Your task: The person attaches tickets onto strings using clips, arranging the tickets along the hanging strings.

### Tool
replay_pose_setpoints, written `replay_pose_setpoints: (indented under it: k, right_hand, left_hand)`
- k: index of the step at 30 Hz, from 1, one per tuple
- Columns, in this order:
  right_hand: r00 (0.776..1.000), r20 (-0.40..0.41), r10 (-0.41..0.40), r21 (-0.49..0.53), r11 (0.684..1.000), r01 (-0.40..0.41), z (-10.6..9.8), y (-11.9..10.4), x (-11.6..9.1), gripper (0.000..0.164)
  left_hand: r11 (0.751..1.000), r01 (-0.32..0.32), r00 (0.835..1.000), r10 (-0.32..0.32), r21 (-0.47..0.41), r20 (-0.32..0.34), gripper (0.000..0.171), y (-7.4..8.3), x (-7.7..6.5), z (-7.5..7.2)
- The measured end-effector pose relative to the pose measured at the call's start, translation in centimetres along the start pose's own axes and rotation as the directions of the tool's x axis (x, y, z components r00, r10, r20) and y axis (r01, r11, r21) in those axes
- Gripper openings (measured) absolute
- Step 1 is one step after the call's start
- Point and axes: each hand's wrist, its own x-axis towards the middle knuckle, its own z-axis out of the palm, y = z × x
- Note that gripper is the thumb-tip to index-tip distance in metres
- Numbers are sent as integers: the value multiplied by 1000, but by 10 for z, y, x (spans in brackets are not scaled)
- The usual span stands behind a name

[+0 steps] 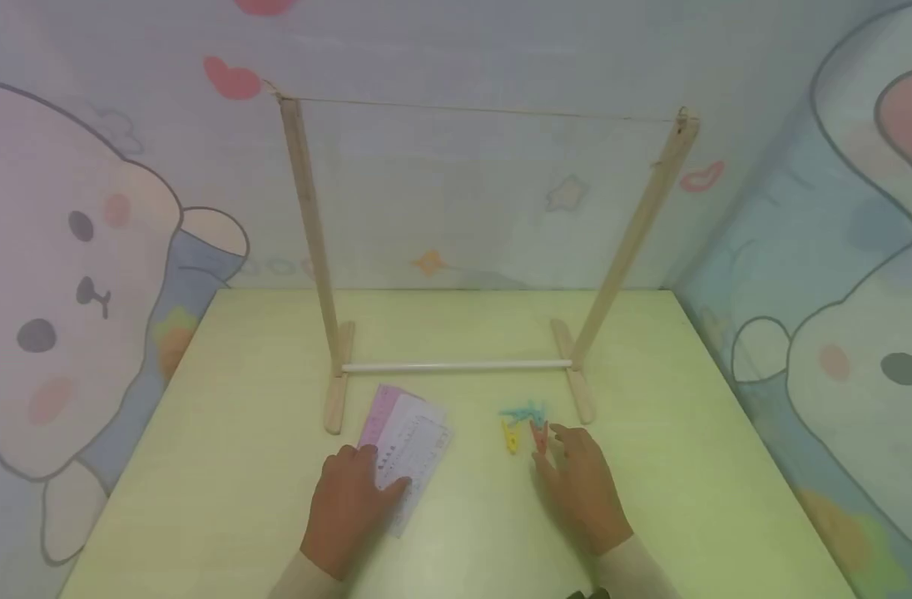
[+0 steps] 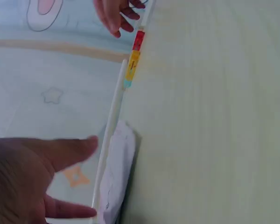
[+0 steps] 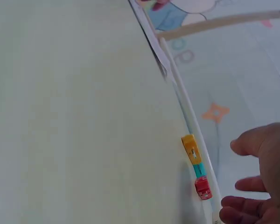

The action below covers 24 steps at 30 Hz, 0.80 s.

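My left hand is over the near left part of a pink printed piece and a white printed piece, overlapping on the table. Whether these are paper or cloth I cannot tell. In the left wrist view, thumb and finger are apart beside the white piece, with nothing seen pinched between them. My right hand hovers by a red clothespin, its thumb and fingers spread in the right wrist view. Close by lie a yellow clothespin and light-blue clothespins, overlapping so their number is unclear.
Behind them stands a wooden frame with a left post, a right post and a white bottom rod. A thin string spans the post tops. The pale yellow table meets a cartoon-printed backdrop.
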Motion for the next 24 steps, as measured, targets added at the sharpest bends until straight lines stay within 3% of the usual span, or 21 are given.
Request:
replay_pose_setpoints:
  k: [6,10,12,17,21,23,24]
  right_hand:
    - [976,52,210,62,975,-213,26,22,22,61]
    - [968,58,245,47,968,-248,32,23,32,36]
    - [968,52,246,31,968,-248,30,19,34,34]
    - [967,49,251,24,967,-253,18,10,32,44]
    - [950,65,305,79,948,-309,8,8,23,27]
    - [933,87,350,135,923,-359,3,7,17,16]
    - [924,98,371,156,911,-382,1,7,15,19]
  left_hand:
    - [995,98,993,-99,31,63,55,9,5,12]
    - [993,114,991,-112,-18,77,47,12,7,11]
    - [994,107,992,-105,-30,65,42,11,7,11]
    - [997,72,997,-72,-13,-7,28,7,7,14]
    - [995,65,996,-70,-79,-56,17,4,5,11]
    - [985,92,994,-101,-148,-49,13,3,2,6]
    - [978,101,993,-111,-181,-45,13,2,1,3]
